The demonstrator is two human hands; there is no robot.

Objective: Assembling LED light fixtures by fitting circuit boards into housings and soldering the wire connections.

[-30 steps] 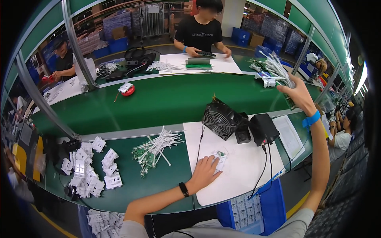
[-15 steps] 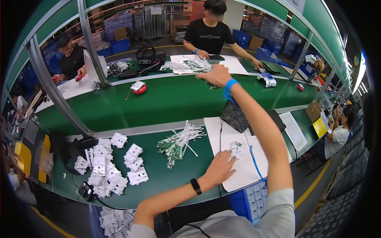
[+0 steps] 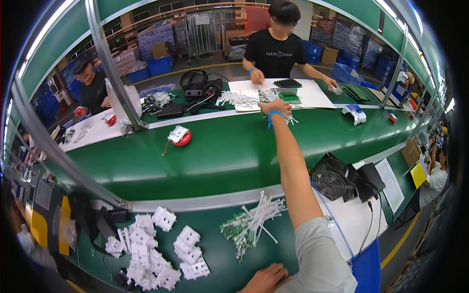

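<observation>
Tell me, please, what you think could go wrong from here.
Loose strands of the white-wire bundle in the right hand could slip onto the green middle surface. The outstretched arm might snag the wire pile that appears close beside it. The loosely heaped white plastic parts could slide apart if bumped.

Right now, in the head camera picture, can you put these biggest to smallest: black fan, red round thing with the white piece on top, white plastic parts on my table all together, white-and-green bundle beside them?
1. White plastic parts, all together
2. White-and-green bundle
3. Black fan
4. Red round thing
</observation>
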